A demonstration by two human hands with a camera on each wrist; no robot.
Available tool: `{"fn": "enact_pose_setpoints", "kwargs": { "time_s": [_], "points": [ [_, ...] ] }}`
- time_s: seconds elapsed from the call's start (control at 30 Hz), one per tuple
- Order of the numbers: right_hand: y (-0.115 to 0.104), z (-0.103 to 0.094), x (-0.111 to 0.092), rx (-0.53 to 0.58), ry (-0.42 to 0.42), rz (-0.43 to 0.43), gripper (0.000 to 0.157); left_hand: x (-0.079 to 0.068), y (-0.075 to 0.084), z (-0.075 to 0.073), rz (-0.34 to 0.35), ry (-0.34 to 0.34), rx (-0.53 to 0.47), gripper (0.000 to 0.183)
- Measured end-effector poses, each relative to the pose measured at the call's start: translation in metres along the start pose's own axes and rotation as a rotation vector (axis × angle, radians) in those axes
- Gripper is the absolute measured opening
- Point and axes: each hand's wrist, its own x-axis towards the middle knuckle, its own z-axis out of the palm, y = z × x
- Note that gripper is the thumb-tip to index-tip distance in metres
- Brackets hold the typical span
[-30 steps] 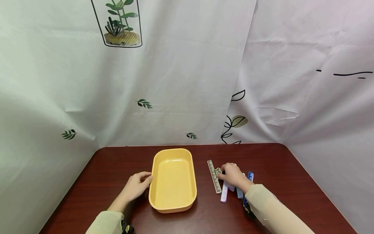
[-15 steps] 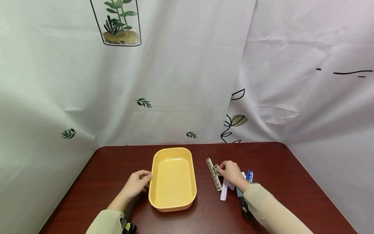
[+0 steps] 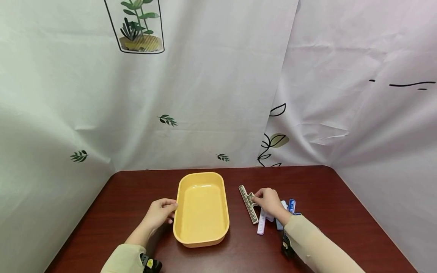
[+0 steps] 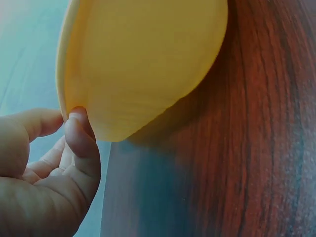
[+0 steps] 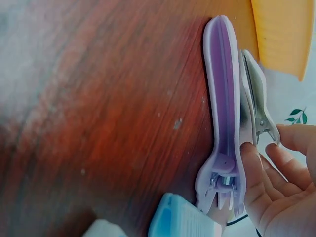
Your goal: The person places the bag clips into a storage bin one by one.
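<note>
On the left, my left hand [image 3: 157, 216] pinches the side rim of a yellow tray [image 3: 201, 214]; in the left wrist view the thumb [image 4: 80, 133] lies on the inner side of the tray wall [image 4: 148, 64]. To the right, my right hand [image 3: 270, 201] pinches the grip end of a beige ruler-marked clip [image 3: 247, 203]. The right wrist view shows this clip [image 5: 257, 94] tilted on edge behind a lilac clip [image 5: 224, 89]. The lilac clip [image 3: 261, 223] lies just below my right hand.
A light blue clip [image 3: 279, 225] and a dark blue ruler-marked clip [image 3: 291, 205] lie under and beside my right wrist. Everything rests on a dark red wooden table [image 3: 146, 185], with a printed white cloth [image 3: 205, 83] hanging behind it.
My right fingertips have settled onto the beige clip's grip, and the clip has shifted slightly left. My left hand stays at the tray's rim.
</note>
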Motion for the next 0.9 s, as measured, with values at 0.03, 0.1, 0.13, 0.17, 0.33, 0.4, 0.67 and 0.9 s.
{"fn": "enact_pose_setpoints", "kwargs": {
  "time_s": [0.03,0.1,0.13,0.17,0.33,0.4,0.67,0.9],
  "points": [
    [0.0,0.0005,0.0001,0.013,-0.003,-0.001,0.01,0.0,0.0005,0.0,-0.001,-0.001,-0.006,0.029],
    [-0.0007,0.0012,-0.0002,0.041,-0.014,0.006,0.009,-0.0002,0.0016,-0.0002,-0.002,-0.004,-0.015,0.029],
    [-0.001,0.0013,-0.0005,0.059,-0.019,0.009,0.01,-0.0003,0.0021,-0.0001,-0.003,-0.003,-0.018,0.03],
    [-0.0011,0.0016,-0.0008,0.074,-0.021,0.01,0.01,-0.0004,0.0023,-0.0002,-0.004,-0.003,-0.018,0.03],
    [-0.0023,0.0013,-0.0008,0.118,-0.014,0.005,0.016,-0.0016,0.0033,-0.0002,-0.013,0.001,-0.021,0.031],
    [-0.0034,0.0006,-0.0006,0.149,-0.021,0.017,0.018,-0.0015,0.0031,-0.0003,-0.014,-0.003,-0.022,0.032],
    [-0.0053,0.0003,-0.0027,0.298,-0.095,0.091,0.027,-0.0003,0.0007,0.0001,-0.015,-0.006,-0.006,0.032],
    [-0.0073,-0.0015,-0.0039,0.371,-0.126,0.108,0.028,-0.0014,0.0023,0.0008,-0.016,-0.003,-0.015,0.031]
  ]
}}
